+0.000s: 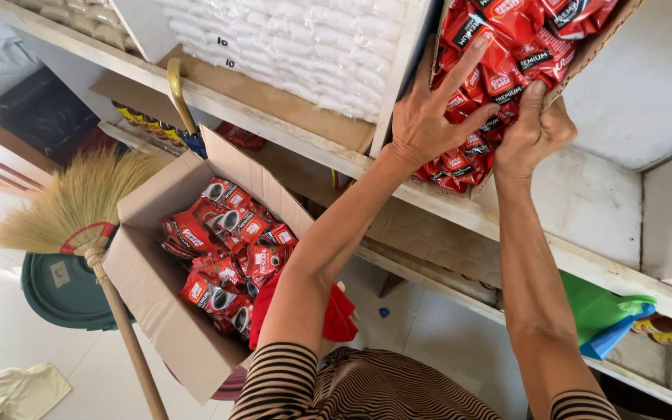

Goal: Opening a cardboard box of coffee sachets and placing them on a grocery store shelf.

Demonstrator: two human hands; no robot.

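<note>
Both my arms reach up to a wooden shelf [460,211]. My left hand [429,117] lies spread flat against a pile of red sachet packs [499,70] in an open cardboard carton [596,50] tilted on the shelf. My right hand [532,132] grips the carton's lower edge, with a thumb pressed on the packs. Below, on the left, an open cardboard box [157,272] holds several more red and black sachet packs [227,249].
A straw broom [79,210] leans in front of a green bin lid [60,292]. Bundles of white packets [305,43] fill the shelf to the left. A red cloth [340,319], green and blue bags [604,315] and a yellow-handled umbrella [180,101] lie nearby.
</note>
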